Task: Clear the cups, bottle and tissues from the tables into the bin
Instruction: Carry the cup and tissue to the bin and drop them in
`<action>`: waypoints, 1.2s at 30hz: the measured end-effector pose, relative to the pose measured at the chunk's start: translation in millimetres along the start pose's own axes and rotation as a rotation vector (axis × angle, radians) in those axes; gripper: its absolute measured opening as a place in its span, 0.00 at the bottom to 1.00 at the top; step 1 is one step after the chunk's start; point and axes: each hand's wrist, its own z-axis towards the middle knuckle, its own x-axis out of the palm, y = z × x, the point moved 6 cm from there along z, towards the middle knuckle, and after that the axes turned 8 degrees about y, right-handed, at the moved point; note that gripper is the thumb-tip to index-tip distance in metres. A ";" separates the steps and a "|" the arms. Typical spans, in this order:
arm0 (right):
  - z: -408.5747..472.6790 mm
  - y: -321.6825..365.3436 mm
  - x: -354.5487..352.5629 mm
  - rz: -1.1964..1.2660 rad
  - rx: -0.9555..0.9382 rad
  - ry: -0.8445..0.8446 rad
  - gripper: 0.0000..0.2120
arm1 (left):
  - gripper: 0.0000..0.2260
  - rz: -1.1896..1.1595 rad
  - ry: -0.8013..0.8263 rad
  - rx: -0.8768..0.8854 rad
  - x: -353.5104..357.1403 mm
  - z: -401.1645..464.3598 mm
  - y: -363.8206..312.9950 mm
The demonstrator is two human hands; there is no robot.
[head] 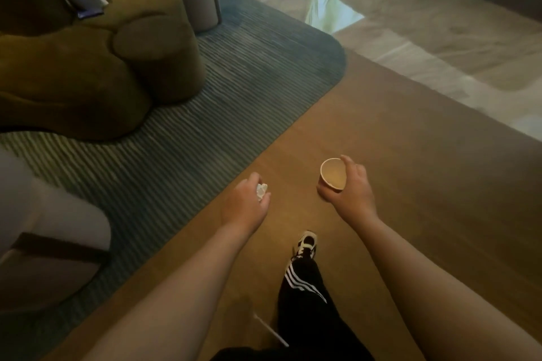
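A person crosses a lounge floor with the left hand [245, 202] closed around a crumpled tissue [261, 191], which shows white between the curled fingers [265, 199]. To its right, the right hand [350, 184] grips a paper cup [333, 173] by its side, thumb over the rim. Both items appear collected, but no bin is in view, so the drop is judged still to come.

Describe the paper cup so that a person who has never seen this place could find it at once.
Start at the brown floor strip running beside the striped blue rug. Above that strip, the right hand holds the paper cup by its side. It is round, open-topped and pale inside, unlike the crumpled white tissue in the left hand.
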 end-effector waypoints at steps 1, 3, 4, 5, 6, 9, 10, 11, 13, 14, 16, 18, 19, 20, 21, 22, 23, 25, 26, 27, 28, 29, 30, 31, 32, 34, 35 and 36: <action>28.1 -1.8 -5.0 0.000 0.005 -0.001 0.40 | 0.07 0.007 -0.003 0.006 -0.5 29.1 -7.4; 85.5 -3.3 -16.7 -0.007 0.004 0.006 0.39 | 0.08 0.021 -0.006 0.000 -4.1 88.7 -23.2; 113.9 -2.6 -23.9 -0.013 0.002 0.013 0.40 | 0.08 0.023 -0.008 -0.007 -7.7 118.0 -31.2; 141.3 -1.5 -31.8 -0.019 -0.001 0.019 0.40 | 0.08 0.023 -0.011 -0.010 -12.1 146.4 -39.7; 168.1 -0.4 -40.3 -0.025 -0.001 0.020 0.40 | 0.08 0.023 -0.015 -0.009 -16.7 173.8 -47.8; 245.1 6.7 -65.6 -0.022 0.007 0.001 0.40 | 0.09 0.018 -0.037 -0.013 -32.2 250.1 -67.9; 269.9 10.1 -72.3 -0.022 0.011 -0.005 0.40 | 0.09 0.014 -0.046 -0.021 -36.9 273.5 -72.1; 294.7 13.8 -77.4 -0.028 0.010 -0.011 0.41 | 0.09 0.012 -0.054 -0.031 -41.3 296.7 -75.7; 338.4 21.3 -83.1 -0.038 0.001 -0.012 0.41 | 0.09 0.008 -0.058 -0.053 -47.8 338.2 -80.2; 365.1 24.5 -84.1 -0.035 -0.001 -0.004 0.41 | 0.09 0.005 -0.058 -0.068 -49.7 363.8 -81.3; 413.9 30.0 -82.9 -0.032 -0.012 0.012 0.41 | 0.09 -0.005 -0.063 -0.094 -53.0 410.6 -81.7; 465.9 34.9 -78.0 -0.034 -0.029 0.029 0.41 | 0.08 -0.011 -0.071 -0.103 -54.9 460.7 -80.2; 493.7 37.5 -74.7 -0.035 -0.036 0.034 0.41 | 0.08 -0.011 -0.073 -0.105 -56.1 488.0 -78.6; 523.3 40.6 -70.8 -0.037 -0.042 0.039 0.41 | 0.08 -0.013 -0.073 -0.111 -57.8 517.3 -76.5; 554.0 44.7 -66.8 -0.042 -0.048 0.046 0.41 | 0.08 -0.018 -0.074 -0.117 -60.4 547.9 -74.0; 586.7 50.7 -62.8 -0.047 -0.056 0.055 0.41 | 0.08 -0.025 -0.078 -0.121 -64.4 580.2 -71.3; 620.2 57.9 -59.0 -0.051 -0.064 0.067 0.41 | 0.08 -0.034 -0.084 -0.124 -69.4 613.3 -68.9; 689.5 76.1 -55.0 -0.051 -0.078 0.094 0.41 | 0.08 -0.060 -0.087 -0.139 -83.4 681.8 -65.0; 724.4 87.2 -55.1 -0.057 -0.085 0.105 0.41 | 0.08 -0.069 -0.087 -0.151 -92.6 716.8 -63.5; 757.5 98.1 -56.9 -0.071 -0.091 0.118 0.41 | 0.08 -0.077 -0.088 -0.163 -102.6 749.6 -63.1; 790.4 108.8 -59.9 -0.087 -0.092 0.129 0.41 | 0.08 -0.080 -0.089 -0.173 -113.6 781.5 -63.3; 822.7 118.9 -64.0 -0.099 -0.090 0.137 0.40 | 0.08 -0.081 -0.088 -0.174 -124.9 812.8 -64.7; 852.8 128.2 -69.1 -0.102 -0.085 0.138 0.40 | 0.08 -0.081 -0.084 -0.171 -135.4 841.9 -67.1; 881.7 137.2 -74.7 -0.099 -0.080 0.132 0.40 | 0.08 -0.083 -0.082 -0.169 -145.8 870.5 -69.8; 908.9 146.1 -80.0 -0.093 -0.079 0.124 0.40 | 0.08 -0.088 -0.081 -0.170 -155.5 898.1 -72.8; 957.7 160.8 -88.2 -0.087 -0.074 0.117 0.41 | 0.08 -0.100 -0.079 -0.179 -170.2 949.6 -78.5; 982.1 166.7 -91.2 -0.086 -0.075 0.118 0.41 | 0.08 -0.104 -0.080 -0.183 -174.8 975.2 -81.1; 1005.6 171.3 -92.7 -0.085 -0.072 0.125 0.41 | 0.08 -0.110 -0.083 -0.187 -177.4 1000.1 -82.4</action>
